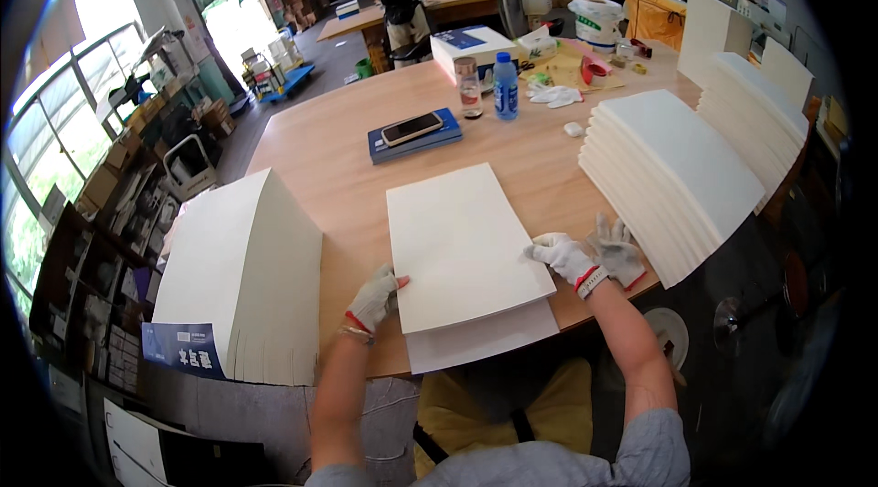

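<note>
A white paper block lies in front of me, with a white sheet jutting out from under its near edge. My left hand, in a pale work glove with a bare thumb tip, is closed on the block's left edge. At its right edge my right hand, also gloved, grips the side with the thumb toward the top. The fingers' undersides are hidden. Beside my right hand lies a loose grey-white glove.
Tall paper stacks stand at left and right on the wooden table. Farther back are a phone on a blue book, a clear bottle, a blue bottle, red tape and a white bucket. Two people stand beyond.
</note>
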Tool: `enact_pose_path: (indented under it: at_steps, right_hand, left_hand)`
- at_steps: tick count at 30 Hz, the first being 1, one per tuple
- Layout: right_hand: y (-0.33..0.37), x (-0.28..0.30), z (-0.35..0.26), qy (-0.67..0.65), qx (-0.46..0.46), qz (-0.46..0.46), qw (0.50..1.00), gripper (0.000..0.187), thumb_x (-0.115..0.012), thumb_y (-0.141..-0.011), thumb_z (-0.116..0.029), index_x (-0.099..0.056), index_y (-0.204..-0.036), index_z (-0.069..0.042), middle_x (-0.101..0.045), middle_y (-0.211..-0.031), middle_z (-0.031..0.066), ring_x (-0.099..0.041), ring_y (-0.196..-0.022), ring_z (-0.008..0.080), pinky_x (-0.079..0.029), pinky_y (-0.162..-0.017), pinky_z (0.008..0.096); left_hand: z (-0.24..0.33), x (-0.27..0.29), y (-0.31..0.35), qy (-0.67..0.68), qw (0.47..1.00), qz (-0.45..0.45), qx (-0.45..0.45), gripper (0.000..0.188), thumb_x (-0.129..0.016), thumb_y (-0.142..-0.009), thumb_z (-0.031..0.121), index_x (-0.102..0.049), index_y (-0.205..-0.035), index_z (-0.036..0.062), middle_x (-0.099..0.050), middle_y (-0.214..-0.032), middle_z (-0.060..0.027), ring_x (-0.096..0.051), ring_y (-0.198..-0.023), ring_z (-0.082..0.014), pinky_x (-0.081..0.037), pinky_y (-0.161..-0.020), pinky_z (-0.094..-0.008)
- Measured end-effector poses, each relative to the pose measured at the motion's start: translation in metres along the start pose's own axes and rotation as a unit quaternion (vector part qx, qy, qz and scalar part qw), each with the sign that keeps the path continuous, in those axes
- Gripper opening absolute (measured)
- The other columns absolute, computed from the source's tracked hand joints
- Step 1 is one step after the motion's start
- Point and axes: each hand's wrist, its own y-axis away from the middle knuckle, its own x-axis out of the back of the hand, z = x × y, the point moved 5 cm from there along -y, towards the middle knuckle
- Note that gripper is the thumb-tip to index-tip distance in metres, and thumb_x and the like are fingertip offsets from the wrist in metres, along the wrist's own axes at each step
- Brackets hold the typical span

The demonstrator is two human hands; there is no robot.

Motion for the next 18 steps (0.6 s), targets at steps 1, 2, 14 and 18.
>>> enact_pose_path:
  at_steps: [1,2,14,18]
  right_hand:
    - [-0.008,-0.002,0.006,0.012,-0.002,0.006,1.000,0.034,-0.070,-0.090,-0.029,-0.069,-0.102,0.003,-0.070,-0.093,0.0056,-0.062,-0.081,0.0098,-0.049,-0.069,0.0253]
    - [-0.004,-0.009,-0.009,0.038,0.005,0.020,0.999,0.035,-0.070,-0.090,-0.029,-0.069,-0.103,0.003,-0.071,-0.092,0.0056,-0.062,-0.081,0.0101,-0.049,-0.071,0.0255]
    - [-0.006,-0.014,-0.018,0.119,0.035,0.041,0.991,0.035,-0.069,-0.090,-0.029,-0.069,-0.105,0.002,-0.070,-0.089,0.0036,-0.061,-0.079,0.0092,-0.048,-0.070,0.0254]
    - [-0.004,-0.011,-0.013,0.116,0.013,0.043,0.992,0.035,-0.069,-0.090,-0.032,-0.070,-0.106,-0.001,-0.070,-0.086,0.0017,-0.059,-0.075,0.0074,-0.047,-0.067,0.0251]
  left_hand:
    - [-0.002,0.009,-0.003,-0.045,0.998,0.036,0.011,0.035,-0.064,-0.090,0.011,-0.054,-0.120,-0.0027,-0.065,-0.108,-0.0097,-0.065,-0.094,-0.0174,-0.056,-0.080,-0.0302]
    - [0.000,0.018,-0.005,-0.089,0.993,0.073,0.019,0.033,-0.065,-0.090,0.012,-0.055,-0.117,-0.0029,-0.065,-0.105,-0.0092,-0.065,-0.093,-0.0166,-0.055,-0.078,-0.0299]
    - [0.002,0.032,0.011,-0.439,0.877,0.192,-0.043,0.044,-0.071,-0.085,0.024,-0.058,-0.117,-0.0030,-0.066,-0.105,-0.0166,-0.063,-0.094,-0.0247,-0.050,-0.082,-0.0369]
    - [-0.004,-0.013,0.101,-0.570,0.797,0.171,-0.106,0.053,-0.074,-0.079,0.020,-0.056,-0.124,0.0000,-0.058,-0.123,-0.0248,-0.053,-0.115,-0.0382,-0.044,-0.095,-0.0457]
